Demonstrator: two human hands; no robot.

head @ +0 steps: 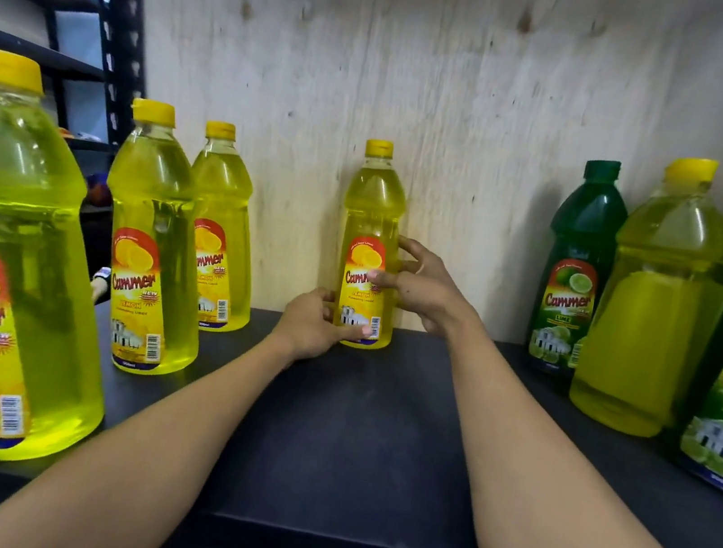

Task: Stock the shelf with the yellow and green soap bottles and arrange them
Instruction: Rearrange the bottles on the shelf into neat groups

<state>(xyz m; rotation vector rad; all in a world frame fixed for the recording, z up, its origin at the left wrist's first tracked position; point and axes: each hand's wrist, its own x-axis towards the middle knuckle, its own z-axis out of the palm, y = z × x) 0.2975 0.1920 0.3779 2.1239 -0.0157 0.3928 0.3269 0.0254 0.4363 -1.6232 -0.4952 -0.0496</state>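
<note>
L hand [318,328] + R hand [423,290] clasp mid bottle [372,209] | yellow trio [157,203] L | green bottle [586,233] R

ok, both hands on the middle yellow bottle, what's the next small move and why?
Probably slide the middle yellow bottle left toward the back-left yellow bottle: it stands upright and alone, left hand gripping its base, right hand its label, wide gaps either side.

Yellow bottle [374,209] stands upright at shelf [351,414] centre, green bottles [581,233] at right.
</note>
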